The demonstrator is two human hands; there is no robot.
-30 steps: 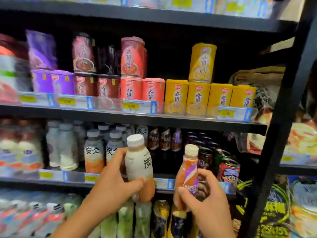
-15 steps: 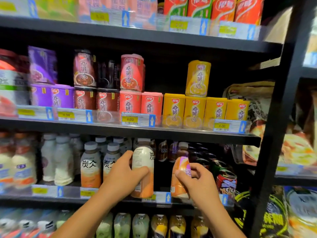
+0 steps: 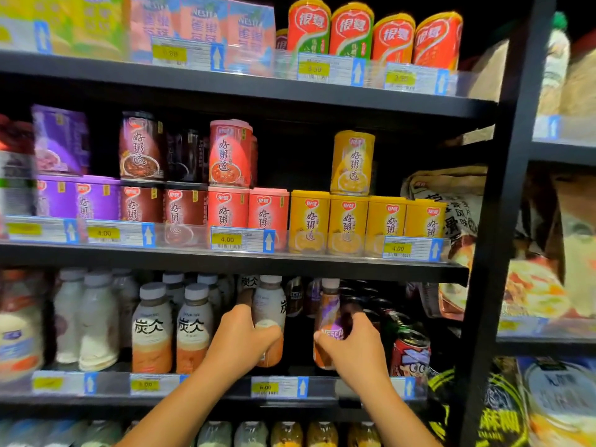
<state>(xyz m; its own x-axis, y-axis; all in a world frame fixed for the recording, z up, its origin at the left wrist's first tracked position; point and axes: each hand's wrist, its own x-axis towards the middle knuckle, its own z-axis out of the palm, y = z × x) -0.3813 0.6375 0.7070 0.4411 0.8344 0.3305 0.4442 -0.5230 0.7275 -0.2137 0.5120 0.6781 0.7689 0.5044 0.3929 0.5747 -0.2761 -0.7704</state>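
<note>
My left hand grips a white-and-orange drink bottle with a pale cap, upright on the lower drinks shelf. My right hand grips an orange-and-purple bottle just to the right of it, also upright inside the shelf. A dark gap separates the two bottles. Two matching white-and-orange bottles stand to the left of my left hand.
A red drink can and dark cans stand right of my right hand. Above, a shelf holds purple, red and yellow porridge cans. A black upright post bounds the bay on the right. More bottles line the bottom shelf.
Both hands have pushed their bottles from in front of the shelf forward into it. The camera view has tilted upward, showing a higher shelf.
</note>
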